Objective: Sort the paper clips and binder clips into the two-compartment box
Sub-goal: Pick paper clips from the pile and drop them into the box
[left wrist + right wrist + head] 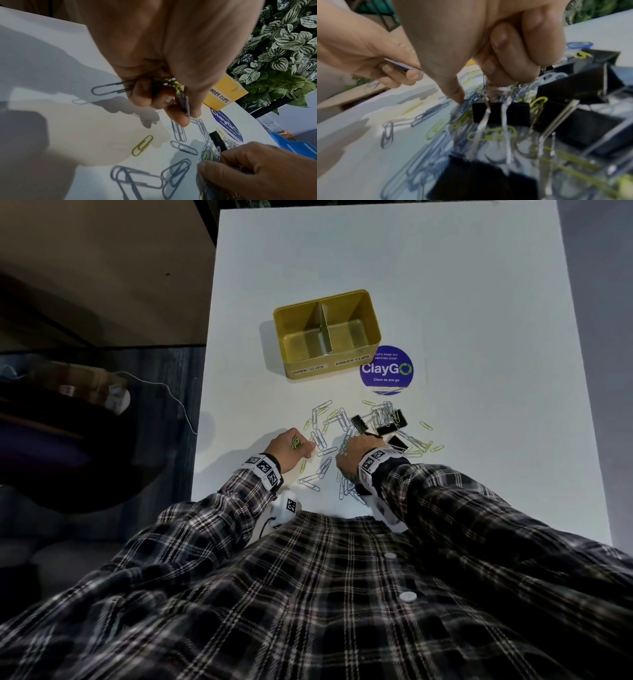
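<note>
The yellow two-compartment box (373, 333), labelled paper clips on the left and binder clips on the right, stands beyond the pile with both compartments bare. Blue and yellow paper clips (322, 436) lie scattered with black binder clips (397, 419) among them. My left hand (301, 447) holds a bunch of paper clips (109, 88) in its curled fingers just above the table, at the pile's left edge. My right hand (349, 445) is down on the middle of the pile; its curled fingers (510, 56) pinch a tangle of paper clips (210, 154) beside a binder clip (501, 113).
A round blue ClayGo sticker (386, 368) lies flat just right of the box. The white table (445, 285) stretches far beyond the box; its left edge is close to my left hand. Leafy plants (283, 47) stand past the far edge.
</note>
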